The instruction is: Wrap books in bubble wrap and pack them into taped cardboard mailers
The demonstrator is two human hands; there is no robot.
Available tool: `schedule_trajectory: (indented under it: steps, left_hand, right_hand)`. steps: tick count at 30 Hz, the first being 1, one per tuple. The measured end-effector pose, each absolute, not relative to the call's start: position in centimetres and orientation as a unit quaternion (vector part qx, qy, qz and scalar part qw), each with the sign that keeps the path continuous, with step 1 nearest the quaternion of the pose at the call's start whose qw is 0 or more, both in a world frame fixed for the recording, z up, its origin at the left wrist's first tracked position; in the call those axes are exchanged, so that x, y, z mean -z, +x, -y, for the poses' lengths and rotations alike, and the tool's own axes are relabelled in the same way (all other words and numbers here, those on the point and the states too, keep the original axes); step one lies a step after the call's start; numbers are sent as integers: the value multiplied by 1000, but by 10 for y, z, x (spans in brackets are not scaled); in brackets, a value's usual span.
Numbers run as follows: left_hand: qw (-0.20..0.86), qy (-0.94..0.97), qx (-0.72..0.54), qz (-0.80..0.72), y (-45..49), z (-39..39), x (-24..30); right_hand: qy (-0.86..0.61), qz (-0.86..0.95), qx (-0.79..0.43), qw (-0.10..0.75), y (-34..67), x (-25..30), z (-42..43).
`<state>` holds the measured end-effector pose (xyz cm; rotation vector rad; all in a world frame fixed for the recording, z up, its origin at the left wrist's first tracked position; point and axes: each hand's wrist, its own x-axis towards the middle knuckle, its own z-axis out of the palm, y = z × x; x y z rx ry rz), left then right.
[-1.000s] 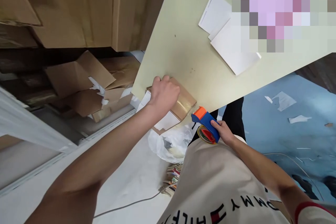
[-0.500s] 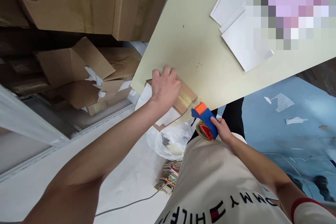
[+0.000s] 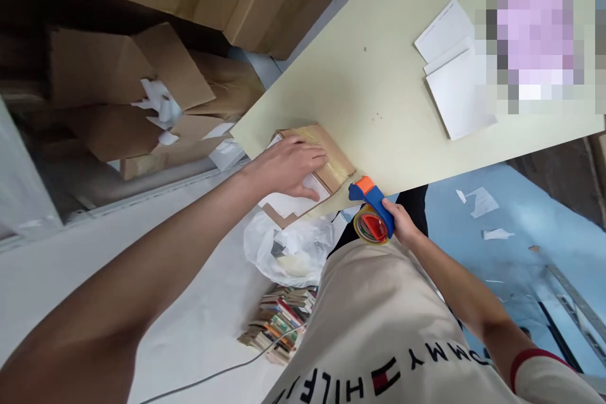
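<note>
A small cardboard box (image 3: 337, 153) with clear tape along its side sits at the table corner, partly hidden by my left hand (image 3: 292, 167). That hand lies across the box with its fingers stretched out and the thumb apart, resting on a white paper label (image 3: 283, 206) on the top face. My right hand (image 3: 400, 221) is wrapped round the handle of a blue and orange tape dispenser (image 3: 380, 203). A roll of tape (image 3: 370, 227) hangs in the dispenser. Its orange head is just off the box's right end, over the table edge.
The pale table (image 3: 398, 132) carries white papers (image 3: 457, 98) on the right. Beneath the box hangs a white plastic bag (image 3: 288, 252), with stacked books (image 3: 279, 322) on the floor below. Open cardboard boxes (image 3: 104, 69) fill the left side. A cable (image 3: 213, 369) crosses the floor.
My left hand has gone from curled fingers over the box to lying flatter across it. The dispenser stays in my right hand near the box's end. The view has shifted.
</note>
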<state>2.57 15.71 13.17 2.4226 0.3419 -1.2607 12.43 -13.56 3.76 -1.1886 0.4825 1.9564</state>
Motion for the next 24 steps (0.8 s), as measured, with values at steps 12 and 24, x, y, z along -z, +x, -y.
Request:
schedule_trajectory:
  steps: [12,24]
  left_hand:
    - [164,818,155,-529,2,-192,-128]
    - [146,828,87,-535,11,-166,-125]
  right_hand:
    - [-428,46,-813,393,213,-31,-77]
    - [-561,297,-686,357,214,-48,-94]
